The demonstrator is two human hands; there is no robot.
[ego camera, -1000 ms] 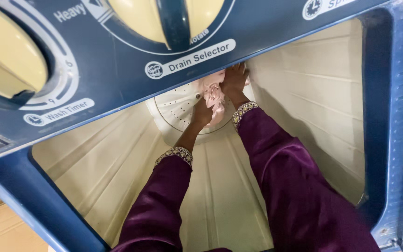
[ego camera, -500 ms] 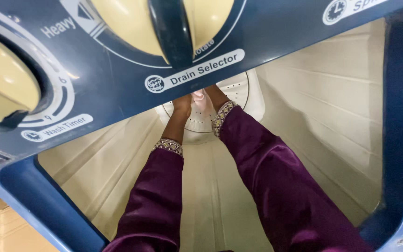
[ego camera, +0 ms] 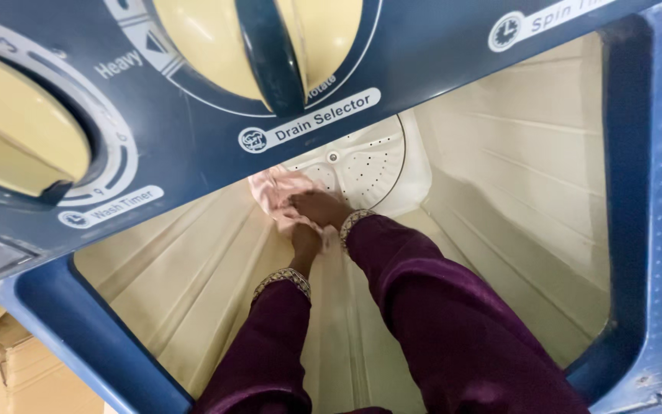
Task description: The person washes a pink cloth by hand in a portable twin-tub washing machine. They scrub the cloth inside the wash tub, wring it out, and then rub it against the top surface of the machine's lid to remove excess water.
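**Pink cloth gathered low in the wash tub**

A small pink cloth (ego camera: 277, 192) is held bunched against the left wall of the cream tub (ego camera: 499, 153), just beside the perforated round plate (ego camera: 362, 161) at the bottom. It appears to be gathered there because both hands meet on it — the fabric is crumpled into one lump rather than spread.

The right hand (ego camera: 319, 207) is laid over the cloth from above, its fingers curled down around the folds, so it is closed on the fabric. The left hand (ego camera: 304, 239) is seen just below, touching the right wrist and the lower edge of the cloth; its fingers are mostly hidden, and how far it is closed cannot be told. Both arms are covered by purple sleeves (ego camera: 453, 330) with embroidered cuffs.

Above the opening, the dark blue control panel (ego camera: 193, 115) with its cream dials (ego camera: 258, 38) is seen close to the camera — part of the tub floor is hidden behind it.
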